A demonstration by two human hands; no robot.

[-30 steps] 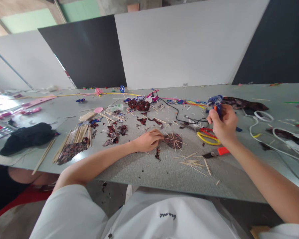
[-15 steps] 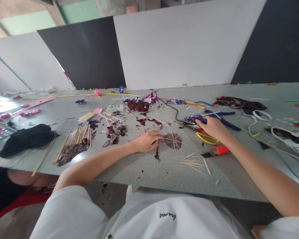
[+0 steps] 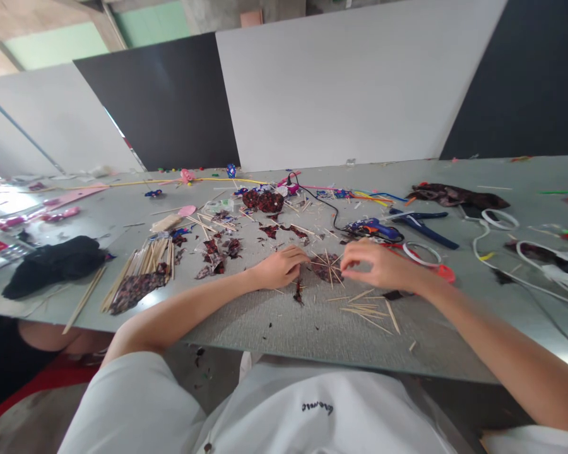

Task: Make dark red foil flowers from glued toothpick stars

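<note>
A dark red-and-black patterned disc [image 3: 319, 271] lies flat on the table, thin wooden sticks crossing over it like spokes. At its left edge rests my left hand [image 3: 279, 267], fingers curled together; whatever is between the fingertips is hidden. My right hand [image 3: 370, 265] hovers by the disc's right edge, thumb and forefinger bent with a gap between them. Behind the right hand lies a blue glue gun [image 3: 373, 229] with a black cord. Several short loose sticks [image 3: 366, 309] are scattered in front of the disc. A dark scrap [image 3: 298, 292] sits below my left fingertips.
Blue-handled pliers [image 3: 428, 228] and a white ring [image 3: 422, 253] are at the right. A bundle of sticks [image 3: 149, 261] with patterned wrapping lies left, near a black cloth bundle [image 3: 54, 265]. Further back is a patterned rounded piece [image 3: 264, 200]. Another person's leg [image 3: 52, 337] shows at lower left.
My right hand has let go of the glue gun and come left and toward me, to the disc's right edge. My left hand has stayed in place.
</note>
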